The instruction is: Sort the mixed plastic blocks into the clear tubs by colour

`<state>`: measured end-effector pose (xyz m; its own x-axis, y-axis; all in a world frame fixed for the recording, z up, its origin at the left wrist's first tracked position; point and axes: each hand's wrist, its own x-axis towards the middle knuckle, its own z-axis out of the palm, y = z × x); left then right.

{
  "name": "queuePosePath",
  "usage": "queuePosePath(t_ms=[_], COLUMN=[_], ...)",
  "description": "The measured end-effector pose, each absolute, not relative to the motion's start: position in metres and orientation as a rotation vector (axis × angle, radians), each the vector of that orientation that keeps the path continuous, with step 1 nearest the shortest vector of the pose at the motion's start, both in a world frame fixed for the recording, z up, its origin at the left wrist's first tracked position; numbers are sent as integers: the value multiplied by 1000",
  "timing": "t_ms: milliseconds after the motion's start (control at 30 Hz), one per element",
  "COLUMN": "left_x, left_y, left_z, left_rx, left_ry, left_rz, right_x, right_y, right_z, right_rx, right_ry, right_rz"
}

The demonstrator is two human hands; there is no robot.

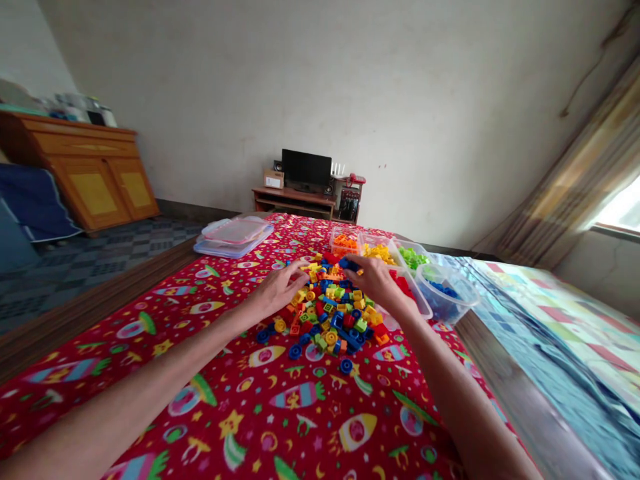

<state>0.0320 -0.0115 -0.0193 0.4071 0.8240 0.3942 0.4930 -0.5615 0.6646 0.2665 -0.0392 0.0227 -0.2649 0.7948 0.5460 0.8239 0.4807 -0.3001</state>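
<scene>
A heap of small plastic building blocks (330,310) in yellow, blue, red, green and orange lies on a red cloth with rockets and stars (280,413). My left hand (280,288) rests at the heap's left edge, fingers stretched toward the blocks. My right hand (375,280) is at the heap's far right side, its fingertips pinched on a blue block (349,265).
Behind the heap stand clear tubs holding orange blocks (345,244), yellow blocks (379,253), green blocks (414,257), red blocks (406,285) and a round one of blue blocks (444,297). Stacked lids (234,237) lie far left. A bed (565,333) is on the right.
</scene>
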Motion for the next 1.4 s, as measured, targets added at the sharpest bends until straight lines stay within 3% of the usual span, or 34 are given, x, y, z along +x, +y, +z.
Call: queuePosePath(t_ms=[133, 433, 700, 867, 1033, 1267, 1400], left_x=[18, 10, 15, 13, 18, 23, 16], left_y=[6, 18, 8, 10, 8, -6, -23], left_z=[-33, -61, -72, -76, -69, -43, -30], left_rx=[2431, 2359, 2457, 2455, 2429, 2487, 2689], left_ry=[1297, 1411, 1327, 1314, 1307, 1176, 869], left_rz=[1062, 730, 758, 813, 864, 1043, 811], right_x=[331, 441, 341, 256, 243, 246, 244], right_y=[-32, -43, -48, -53, -47, -44, -45], right_z=[43, 26, 46, 2, -35, -35, -33], right_rx=[-1623, -2296, -1847, -1358, -1444, -1468, -1474], right_ry=[-1880, -1631, -1828, -2338, -2422, -2401, -2410], right_rz=[-300, -323, -370, -235, -151, -103, -103])
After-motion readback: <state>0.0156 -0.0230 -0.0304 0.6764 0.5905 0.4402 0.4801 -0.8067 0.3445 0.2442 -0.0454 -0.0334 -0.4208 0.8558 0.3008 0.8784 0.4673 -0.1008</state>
